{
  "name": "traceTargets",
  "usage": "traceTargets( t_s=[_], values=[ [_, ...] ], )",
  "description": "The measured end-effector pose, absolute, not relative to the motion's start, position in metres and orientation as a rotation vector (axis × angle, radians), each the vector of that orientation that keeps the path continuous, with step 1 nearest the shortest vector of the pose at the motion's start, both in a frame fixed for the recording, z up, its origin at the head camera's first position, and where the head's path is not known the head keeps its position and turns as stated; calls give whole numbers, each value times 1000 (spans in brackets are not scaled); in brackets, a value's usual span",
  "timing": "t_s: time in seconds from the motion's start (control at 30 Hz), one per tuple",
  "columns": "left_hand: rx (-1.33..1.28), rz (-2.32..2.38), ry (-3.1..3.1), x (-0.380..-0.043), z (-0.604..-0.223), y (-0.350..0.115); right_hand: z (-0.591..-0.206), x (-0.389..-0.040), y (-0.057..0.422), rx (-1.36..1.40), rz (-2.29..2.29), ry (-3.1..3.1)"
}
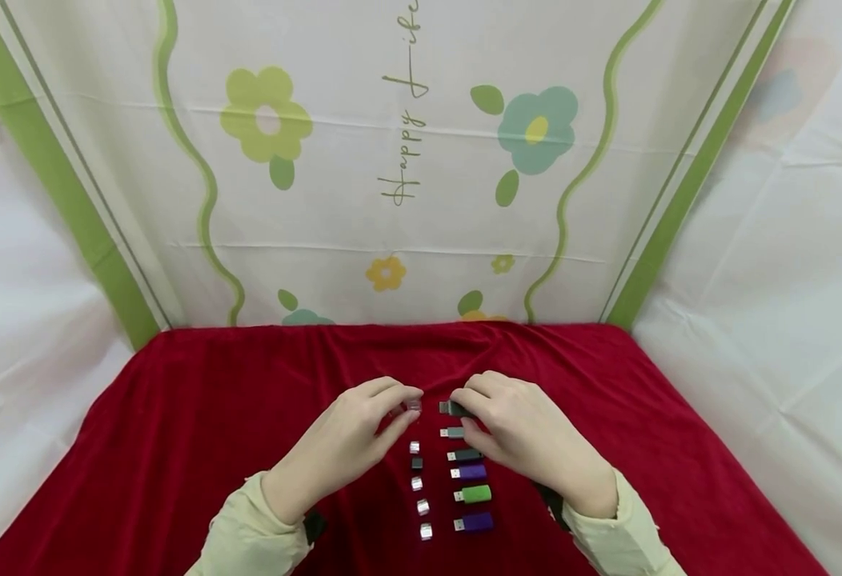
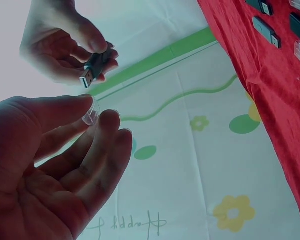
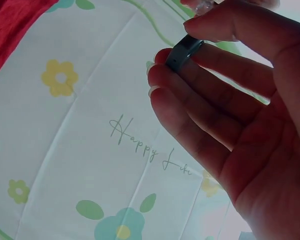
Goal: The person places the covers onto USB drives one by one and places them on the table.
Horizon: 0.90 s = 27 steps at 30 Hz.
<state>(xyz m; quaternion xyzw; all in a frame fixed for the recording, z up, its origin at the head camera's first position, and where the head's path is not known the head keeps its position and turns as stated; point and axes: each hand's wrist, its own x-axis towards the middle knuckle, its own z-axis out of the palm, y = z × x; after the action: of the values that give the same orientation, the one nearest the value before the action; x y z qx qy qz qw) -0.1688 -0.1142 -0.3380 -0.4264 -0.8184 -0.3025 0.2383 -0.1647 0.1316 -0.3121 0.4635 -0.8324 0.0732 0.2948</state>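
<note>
My left hand (image 1: 349,428) pinches a small clear plastic cap (image 2: 91,115) between thumb and forefinger. Facing it, my right hand (image 1: 525,420) holds a dark grey USB flash drive (image 2: 96,66) by its body, its metal plug pointing left toward the cap. A gap separates cap and plug in the head view. Below the hands, a column of loose caps lies on the cloth: several clear ones (image 1: 417,483) and a dark one (image 1: 417,463). To their right lie a grey drive (image 1: 451,433), a black drive (image 1: 467,455), a green drive (image 1: 475,494) and two purple drives (image 1: 477,522).
Red velvet cloth (image 1: 198,448) covers the table. Behind it hangs a white curtain (image 1: 349,200) printed with flowers and writing, and white fabric panels (image 1: 788,320) close off both sides. The small parts lie in two columns between the forearms.
</note>
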Motion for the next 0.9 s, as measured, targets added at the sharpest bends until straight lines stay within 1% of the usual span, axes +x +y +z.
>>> traceTargets(
  t_s=[0.33,0.9],
  values=[
    [-1146,-830,-2233,-167,-339,-112,-313,-165,129,1255,204,-2194],
    [-1196,-844,-2149,-162,-338,-104,-310,-163,128,1246,186,-2175]
  ],
)
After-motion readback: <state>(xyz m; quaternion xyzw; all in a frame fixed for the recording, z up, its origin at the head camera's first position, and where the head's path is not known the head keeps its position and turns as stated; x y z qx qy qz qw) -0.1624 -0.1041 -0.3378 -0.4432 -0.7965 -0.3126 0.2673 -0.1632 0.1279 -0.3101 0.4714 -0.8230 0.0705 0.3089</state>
